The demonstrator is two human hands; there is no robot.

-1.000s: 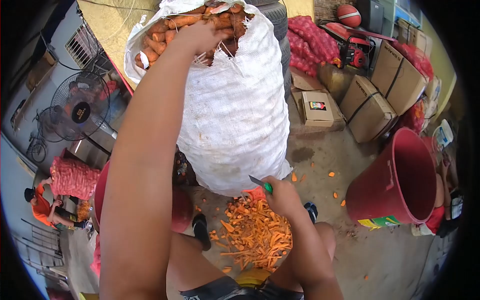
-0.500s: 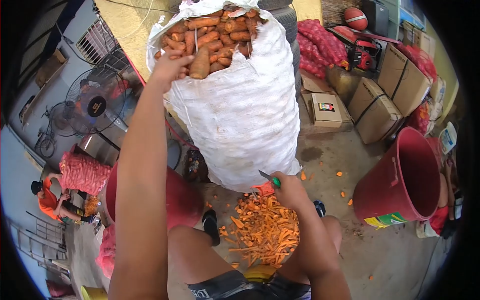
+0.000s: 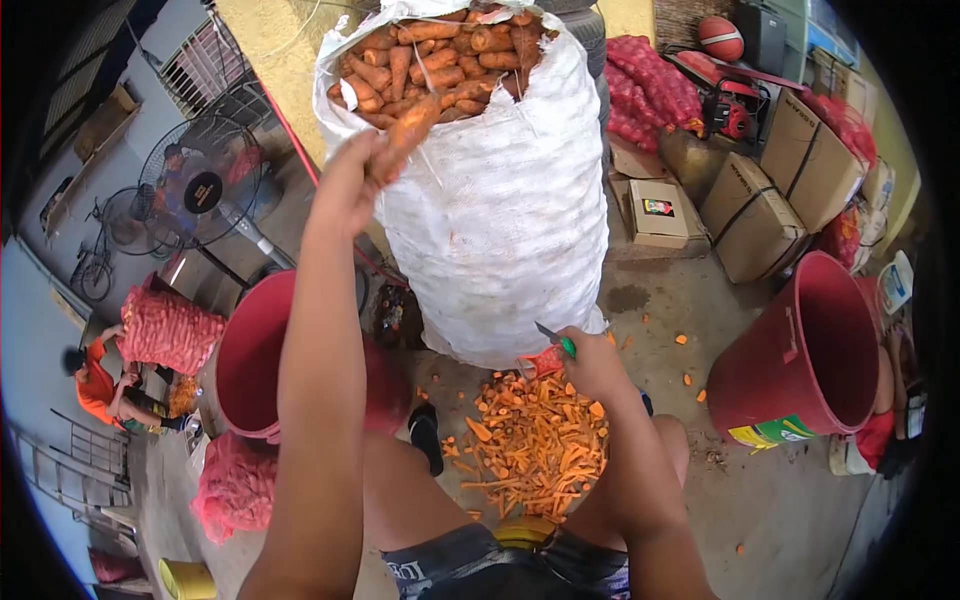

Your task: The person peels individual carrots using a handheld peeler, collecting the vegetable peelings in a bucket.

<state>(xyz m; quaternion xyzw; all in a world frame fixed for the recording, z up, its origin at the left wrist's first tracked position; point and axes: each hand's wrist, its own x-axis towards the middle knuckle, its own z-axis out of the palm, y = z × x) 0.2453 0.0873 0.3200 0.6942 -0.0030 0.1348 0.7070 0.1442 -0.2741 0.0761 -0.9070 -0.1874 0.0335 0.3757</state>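
My left hand (image 3: 352, 180) is raised and grips a carrot (image 3: 410, 128) just lifted beside the rim of a tall white woven sack (image 3: 500, 210) filled with carrots (image 3: 440, 55). My right hand (image 3: 592, 362) sits low near my knee and holds a small knife with a green handle (image 3: 556, 341), blade pointing toward the sack. Below it, between my legs, lies a pile of orange carrot peelings and trimmings (image 3: 530, 450) on the concrete floor.
A red bucket (image 3: 250, 365) stands at my left under my arm, another red bucket (image 3: 800, 355) at the right. Cardboard boxes (image 3: 755, 215), red mesh sacks (image 3: 640, 95) and a floor fan (image 3: 195, 190) surround. A person in orange (image 3: 95, 385) crouches at far left.
My left hand has pulled a carrot out of the sack and drawn it down and back from the opening. My right hand with the knife stayed near the peelings.
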